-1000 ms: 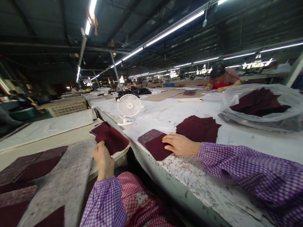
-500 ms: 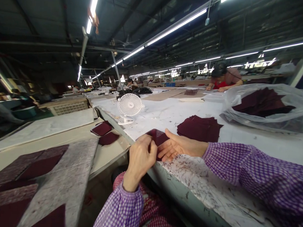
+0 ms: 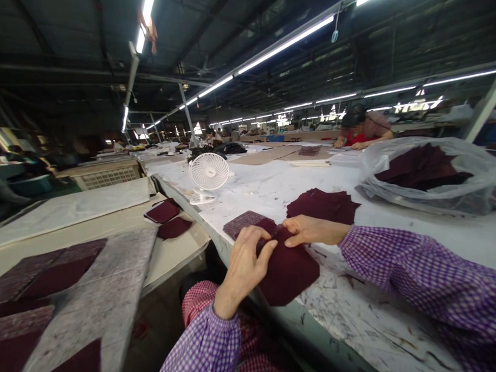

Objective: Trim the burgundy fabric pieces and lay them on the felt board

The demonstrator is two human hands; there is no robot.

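A maroon fabric piece [image 3: 289, 271] hangs slightly over the near edge of the white table, its upper edge pinched by both hands. My left hand [image 3: 249, 259] has thumb and fingers closed on its upper left part. My right hand [image 3: 309, 231] grips the upper right part between thumb and fingers. Beyond my left fingers lies a speckled maroon-grey piece [image 3: 242, 221], partly covered by dark maroon cloth. A stack of maroon fabric pieces [image 3: 322, 205] sits just behind my right hand.
A small white fan [image 3: 209, 172] stands on the white table [image 3: 260, 181]. At the right is a clear plastic bag [image 3: 374, 187] of maroon pieces. More maroon pieces [image 3: 61, 277] lie on a grey board at the left. A person [image 3: 366, 128] leans over the table's far side.
My right hand has turned from open, palm showing, to pinching the fabric. The maroon piece now spreads toward me over the table edge, and the speckled piece has come into view.
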